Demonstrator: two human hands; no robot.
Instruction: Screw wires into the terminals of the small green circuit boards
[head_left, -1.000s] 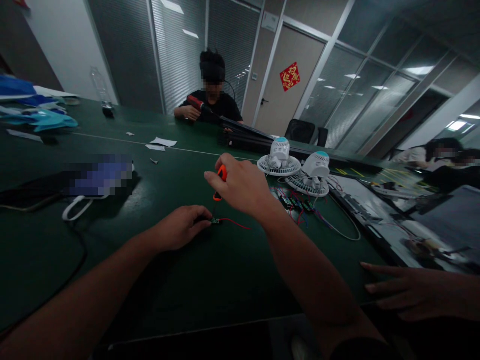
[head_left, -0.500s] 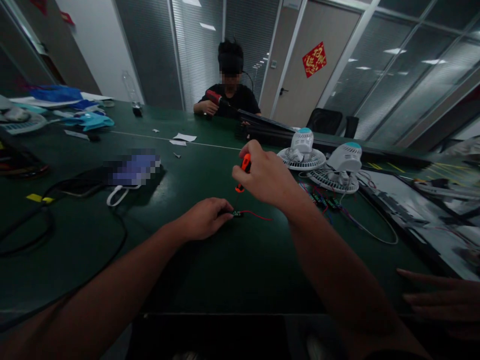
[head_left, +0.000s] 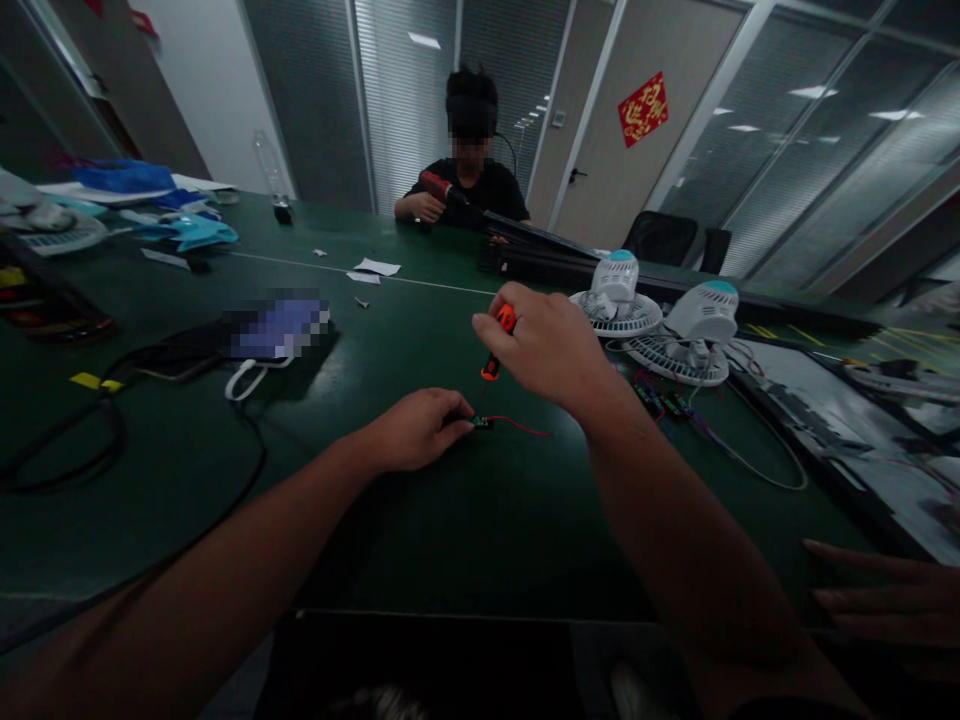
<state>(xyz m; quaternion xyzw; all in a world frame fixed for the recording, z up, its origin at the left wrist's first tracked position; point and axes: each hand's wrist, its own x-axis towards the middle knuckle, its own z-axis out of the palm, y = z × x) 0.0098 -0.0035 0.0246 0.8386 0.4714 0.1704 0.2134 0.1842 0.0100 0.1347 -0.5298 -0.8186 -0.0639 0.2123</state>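
On the dark green table [head_left: 420,550] lies a small green circuit board [head_left: 482,422], with a thin red wire [head_left: 525,427] running off to its right. My left hand [head_left: 420,430] pinches the board's left end between thumb and fingertips. Above it, my right hand [head_left: 551,345] is closed around the orange and black handle of a screwdriver [head_left: 491,366]. The screwdriver stands nearly upright, its thin shaft pointing down at the board. Whether the tip sits in a screw is too small to tell.
White fans [head_left: 701,315] and several wired boards [head_left: 675,405] lie to the right. A phone [head_left: 277,328] with a white cable is at left, near black cables [head_left: 112,440]. Across the table a person [head_left: 472,185] holds a red power drill [head_left: 439,187]. Another person's hand [head_left: 885,590] rests at lower right.
The view has shifted slightly, so everything sits a little to the right. My left hand stays on the board and my right hand keeps the screwdriver above it, its grip slightly turned.
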